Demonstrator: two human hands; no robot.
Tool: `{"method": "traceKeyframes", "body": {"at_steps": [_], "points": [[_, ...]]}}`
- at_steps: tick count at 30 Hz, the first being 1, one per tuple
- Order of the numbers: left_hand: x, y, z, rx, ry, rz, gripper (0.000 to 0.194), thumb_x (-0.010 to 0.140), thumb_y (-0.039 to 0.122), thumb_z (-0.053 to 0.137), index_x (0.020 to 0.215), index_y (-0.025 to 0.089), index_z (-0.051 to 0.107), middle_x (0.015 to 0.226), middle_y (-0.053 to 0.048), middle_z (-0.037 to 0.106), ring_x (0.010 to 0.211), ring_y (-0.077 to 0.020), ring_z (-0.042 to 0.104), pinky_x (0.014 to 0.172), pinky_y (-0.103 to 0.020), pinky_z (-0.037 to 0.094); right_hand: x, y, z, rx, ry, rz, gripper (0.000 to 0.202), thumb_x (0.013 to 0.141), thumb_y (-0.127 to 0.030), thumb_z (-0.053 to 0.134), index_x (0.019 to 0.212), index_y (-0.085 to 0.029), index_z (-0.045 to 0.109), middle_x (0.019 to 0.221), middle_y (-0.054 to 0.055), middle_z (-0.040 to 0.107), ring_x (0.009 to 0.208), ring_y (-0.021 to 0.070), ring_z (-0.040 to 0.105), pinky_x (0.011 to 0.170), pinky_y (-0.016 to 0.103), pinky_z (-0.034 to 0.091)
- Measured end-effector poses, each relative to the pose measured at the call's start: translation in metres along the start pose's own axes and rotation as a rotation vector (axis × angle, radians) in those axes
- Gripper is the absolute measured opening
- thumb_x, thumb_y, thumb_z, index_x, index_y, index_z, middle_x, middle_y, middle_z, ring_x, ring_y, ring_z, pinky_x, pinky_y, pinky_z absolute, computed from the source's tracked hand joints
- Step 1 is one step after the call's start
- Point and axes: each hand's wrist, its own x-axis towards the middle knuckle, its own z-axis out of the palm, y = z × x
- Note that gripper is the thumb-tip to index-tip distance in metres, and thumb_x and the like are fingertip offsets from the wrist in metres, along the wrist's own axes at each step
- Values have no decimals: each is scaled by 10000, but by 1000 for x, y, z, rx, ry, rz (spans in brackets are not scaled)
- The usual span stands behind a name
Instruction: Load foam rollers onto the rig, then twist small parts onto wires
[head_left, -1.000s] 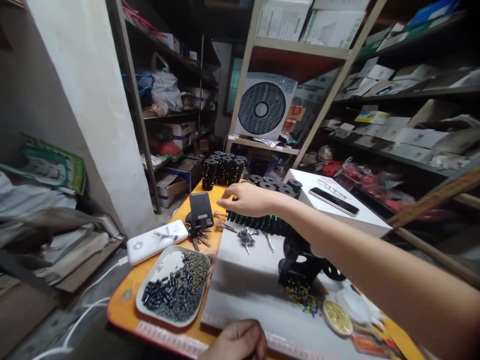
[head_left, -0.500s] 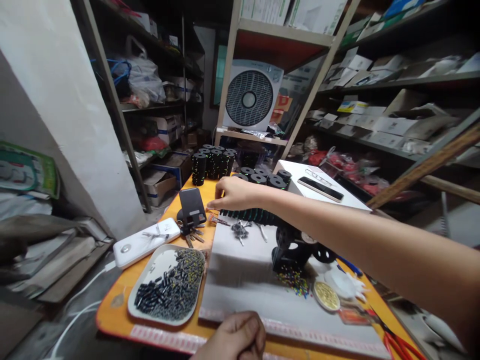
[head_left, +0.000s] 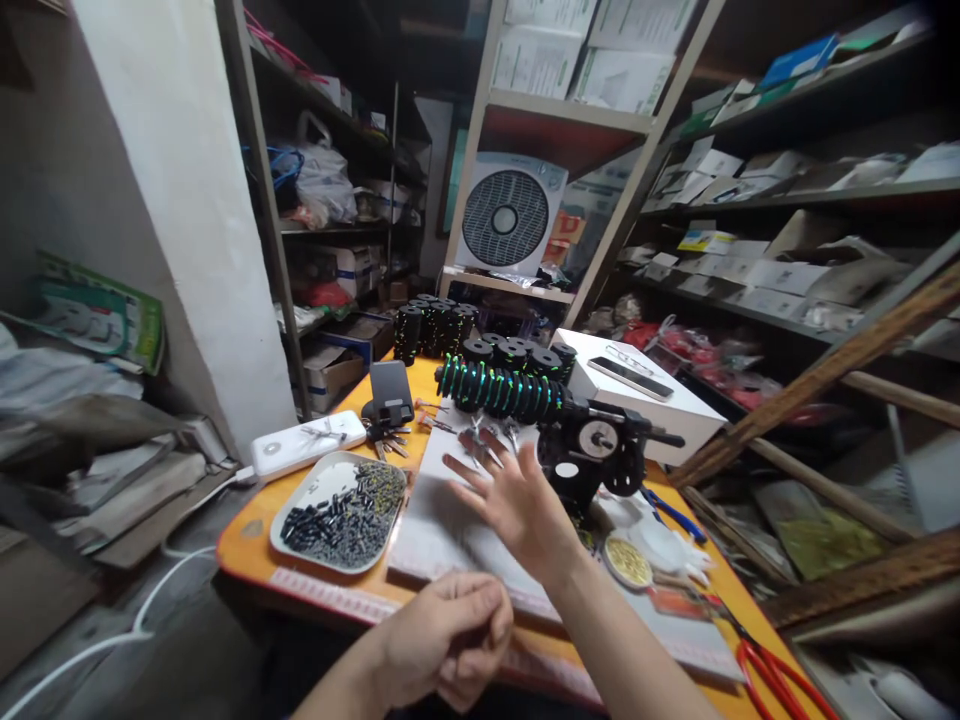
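Observation:
My right hand (head_left: pixel 517 505) hovers above the grey board (head_left: pixel 442 530) with its fingers spread and nothing in it. Just behind it stands a black machine (head_left: pixel 592 440), with a row of black discs (head_left: pixel 499 388) bearing green glints on its shaft. My left hand (head_left: pixel 457 635) is curled at the board's front edge; what its fingers hold, if anything, is hidden. To the left, a white tray (head_left: pixel 281 520) holds many small dark cylindrical pieces. A round dish of small yellow pieces (head_left: pixel 628 562) lies right of my right hand.
A power bank (head_left: pixel 307 445), keys (head_left: pixel 388 440) and a dark phone-like device (head_left: pixel 391 392) lie at the left. Disc stacks (head_left: pixel 435 328) stand behind. On the right are a white box (head_left: pixel 637 400), blue-handled pliers (head_left: pixel 679 515) and red-handled scissors (head_left: pixel 780 680).
My right hand has drawn back from the far end of the disc row toward me and its fingers have spread. The view has shifted, and my left hand shows more fully, still curled.

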Motion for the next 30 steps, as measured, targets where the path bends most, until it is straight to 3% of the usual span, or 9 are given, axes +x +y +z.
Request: {"method": "traceKeyframes", "body": {"at_steps": [5, 8, 11, 14, 17, 20, 24, 28, 30], "points": [[-7, 5, -1, 58, 34, -26, 351, 883, 530, 590, 750, 216, 505, 419, 125, 361, 322, -54, 133, 310, -170, 164, 21, -6, 17, 178, -50, 123, 340, 980, -422, 566, 1193, -159, 592, 1096, 63, 665, 841, 167, 673, 731, 352, 578], [-23, 22, -11, 190, 90, -11, 375, 876, 523, 630, 812, 154, 609, 524, 38, 571, 366, -79, 412, 419, -217, 406, 2, 3, 18, 218, -17, 163, 264, 989, -394, 563, 1056, -145, 614, 858, -3, 641, 601, 89, 596, 523, 226, 515], [-34, 54, -25, 317, 184, 103, 337, 885, 444, 672, 951, 114, 696, 873, -93, 730, 773, -185, 675, 779, -334, 500, -27, 17, 23, 235, 21, 173, 322, 971, -460, 568, 860, -158, 568, 560, -113, 412, 369, 20, 280, 344, 149, 237], [-17, 83, -32, 316, 290, 339, 474, 822, 538, 703, 1175, 224, 668, 1281, -81, 656, 1275, -229, 494, 1092, -343, 295, -50, 32, 33, 234, 61, 180, 491, 822, -652, 659, 779, -194, 488, 483, -150, 258, 403, 20, 133, 374, 147, 87], [26, 95, -24, 255, 260, 444, 728, 679, 655, 760, 1238, 200, 650, 1445, -139, 559, 1429, -314, 331, 1166, -412, 195, -62, 46, 42, 216, 82, 201, 539, 784, -726, 632, 777, -209, 479, 497, -139, 277, 416, 32, 123, 379, 160, 88], [69, 94, -6, 239, 240, 487, 544, 757, 433, 805, 1209, 167, 660, 1406, -147, 595, 1406, -312, 388, 1175, -469, 198, -66, 55, 43, 171, 70, 213, 566, 783, -768, 586, 766, -209, 496, 496, -128, 299, 408, 40, 143, 371, 170, 113], [101, 93, 9, 290, 272, 504, 266, 885, 265, 684, 1129, 161, 667, 1327, -100, 630, 1265, -309, 534, 1074, -577, 356, -66, 60, 36, 105, 32, 186, 576, 798, -772, 564, 756, -199, 532, 484, -110, 323, 412, 50, 199, 384, 180, 130], [104, 94, 11, 338, 312, 461, 147, 866, 241, 712, 977, 145, 697, 996, -45, 707, 943, -213, 635, 886, -405, 475, -64, 62, 24, 63, -27, 177, 644, 774, -835, 507, 711, -194, 535, 479, -95, 349, 422, 60, 285, 407, 183, 221], [98, 93, 11, 325, 323, 413, 172, 856, 303, 731, 858, 132, 707, 672, 26, 612, 667, -138, 538, 726, -291, 436, -65, 62, 18, 27, -65, 194, 572, 872, -730, 506, 772, -174, 592, 563, -60, 488, 472, 76, 437, 462, 200, 376]]}}
